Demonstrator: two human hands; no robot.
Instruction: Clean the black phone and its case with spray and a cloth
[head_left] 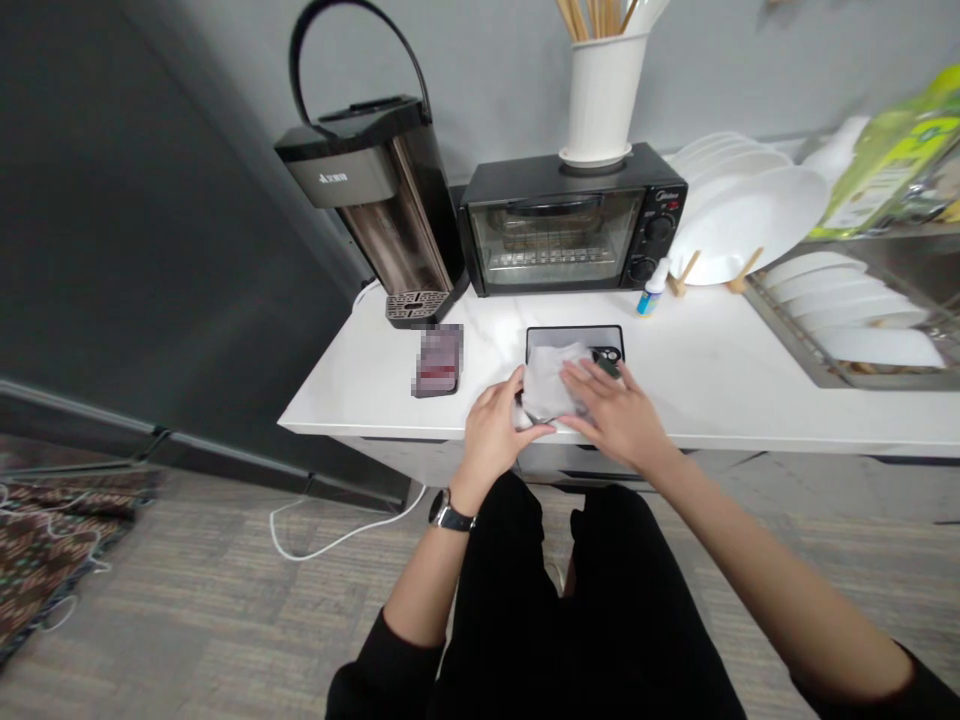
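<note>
A white counter (720, 385) runs across the middle of the frame. On it, at upper centre, stand one black toaster oven (571, 232) and, left of it, one steel hot-water dispenser (382, 200) with a looped handle. One white holder (602, 95) stands on the oven and holds several wooden sticks; their number cannot be told. To the right, one wooden rack (712, 272) holds a row of white plates (739, 215), and one metal tray (862, 325) at the right edge holds more white dishes, too overlapped to count. One small bottle with a blue base (651, 290) stands just in front of the oven.

At centre, near the counter's front edge, lies one dark tablet (574, 345), back up, with one white cloth (551, 380) spread on it. The left hand (495, 432) pinches the cloth's left edge between thumb and fingers. The right hand (615, 410) lies flat on the cloth, fingers spread wide. One blurred phone (437, 361) lies left of the tablet, apart from it. One watch (448, 514) sits on the left wrist.
</note>
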